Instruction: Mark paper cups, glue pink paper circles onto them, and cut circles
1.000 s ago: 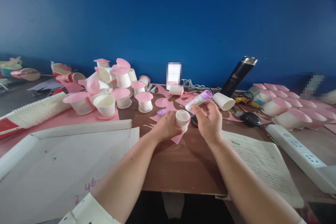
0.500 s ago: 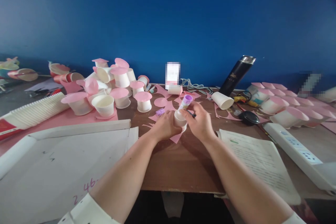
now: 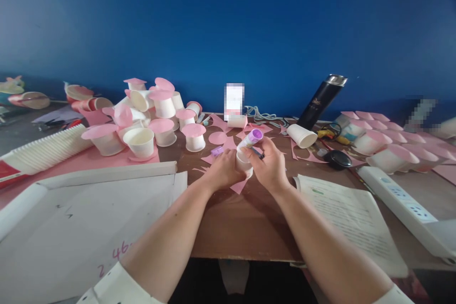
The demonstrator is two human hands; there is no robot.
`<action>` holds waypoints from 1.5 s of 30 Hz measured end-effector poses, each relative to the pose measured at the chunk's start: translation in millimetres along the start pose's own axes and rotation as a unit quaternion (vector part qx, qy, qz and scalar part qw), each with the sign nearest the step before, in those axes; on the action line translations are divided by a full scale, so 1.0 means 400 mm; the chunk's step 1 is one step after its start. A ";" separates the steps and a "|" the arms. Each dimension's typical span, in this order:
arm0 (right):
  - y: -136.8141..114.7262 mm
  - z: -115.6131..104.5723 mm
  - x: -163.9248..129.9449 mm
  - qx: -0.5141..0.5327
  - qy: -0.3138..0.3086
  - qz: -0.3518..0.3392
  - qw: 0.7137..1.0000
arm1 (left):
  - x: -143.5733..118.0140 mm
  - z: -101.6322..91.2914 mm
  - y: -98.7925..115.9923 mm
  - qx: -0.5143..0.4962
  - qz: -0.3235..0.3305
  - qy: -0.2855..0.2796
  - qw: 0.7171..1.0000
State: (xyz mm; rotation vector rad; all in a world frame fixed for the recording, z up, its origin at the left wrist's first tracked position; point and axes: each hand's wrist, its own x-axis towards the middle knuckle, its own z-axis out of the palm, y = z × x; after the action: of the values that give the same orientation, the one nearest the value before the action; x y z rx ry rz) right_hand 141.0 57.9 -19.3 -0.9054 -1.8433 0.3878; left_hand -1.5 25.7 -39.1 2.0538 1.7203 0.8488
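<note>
Gluing step: left hand (image 3: 223,171) closed around small white cup (image 3: 244,163), right hand (image 3: 269,167) gripping glue stick (image 3: 250,139) against its rim; likely next, a pink disc.

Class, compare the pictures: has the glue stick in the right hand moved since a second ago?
Yes. The glue stick has swung left, away from the lying cup, and its lower end now meets the small cup held by the left hand.

Wall (image 3: 228,23): deep blue, plain, matte, spanning the whole rear of the view; lighter at upper left. Table (image 3: 249,221): brown wood-grain top set against the wall, front edge near the camera. Adjoining surface at far left (image 3: 21,128): grey. Light: soft, even, no hard shadows.
</note>
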 end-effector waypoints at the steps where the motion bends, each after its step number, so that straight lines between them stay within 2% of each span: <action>1: 0.001 0.001 0.001 -0.007 -0.003 0.001 1.000 | 0.000 -0.001 -0.001 -0.004 0.004 0.000 1.000; 8: -0.001 -0.006 0.006 0.008 -0.035 0.012 0.999 | -0.002 -0.002 0.001 0.005 -0.002 -0.006 1.000; 14: -0.008 -0.004 0.012 0.111 0.031 0.021 0.993 | -0.004 -0.003 0.004 -0.002 -0.021 0.005 1.000; 22: -0.004 0.004 0.008 -0.023 -0.014 -0.005 1.000 | -0.003 0.003 -0.003 -0.007 0.001 0.012 1.000; 26: -0.001 -0.003 0.004 -0.033 0.007 -0.016 0.999 | -0.001 0.003 -0.005 -0.004 -0.005 0.004 1.000; 30: -0.002 -0.001 0.006 0.011 0.051 -0.012 0.999 | -0.002 -0.001 -0.003 -0.008 -0.015 0.003 1.000; 35: -0.006 0.012 0.004 -0.029 -0.003 -0.010 1.000 | -0.003 -0.008 0.008 -0.004 -0.004 -0.002 1.000; 38: -0.006 0.011 0.002 -0.043 -0.009 -0.012 0.999 | -0.002 -0.011 0.009 0.007 -0.005 -0.010 1.000; 45: 0.018 -0.003 0.004 0.105 0.102 0.043 0.988 | -0.007 -0.009 0.006 0.006 -0.035 -0.008 0.999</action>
State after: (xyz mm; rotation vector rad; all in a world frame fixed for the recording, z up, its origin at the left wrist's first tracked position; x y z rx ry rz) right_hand 144.5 63.7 -22.1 -0.8468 -1.5479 0.5132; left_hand -2.2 22.1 -35.4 1.9899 1.7807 0.8005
